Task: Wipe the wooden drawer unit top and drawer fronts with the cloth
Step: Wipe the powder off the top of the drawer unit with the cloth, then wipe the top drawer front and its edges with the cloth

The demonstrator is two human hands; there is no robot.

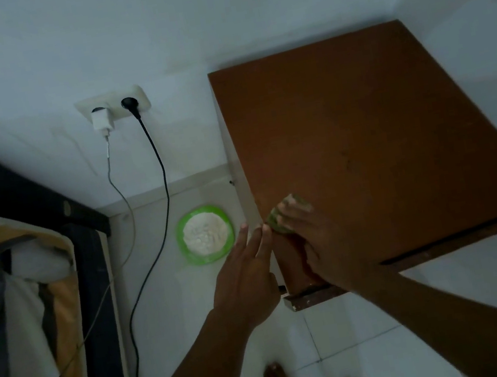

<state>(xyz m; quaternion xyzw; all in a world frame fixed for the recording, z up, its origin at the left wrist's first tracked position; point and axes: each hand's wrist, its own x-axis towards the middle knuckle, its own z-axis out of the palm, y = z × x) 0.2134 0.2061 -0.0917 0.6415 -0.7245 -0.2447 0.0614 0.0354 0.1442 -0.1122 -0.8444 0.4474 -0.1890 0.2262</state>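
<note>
Greenish cloth (281,217) pressed flat under right hand (315,243) at near-left corner of wooden drawer unit top (371,141). Left hand (246,284) held open, fingers stretched, nothing gripped, just beside unit's left edge. Green plate (205,234) with white stuff seen on floor nearby. Two plugs in wall socket (115,107), cables hanging. Bed (21,292) at left.

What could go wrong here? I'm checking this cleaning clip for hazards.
The right hand presses the cloth at the near left corner of the drawer unit top, so crumbs could fall into the green bowl on the floor below. The black cable hanging nearby might snag.
</note>
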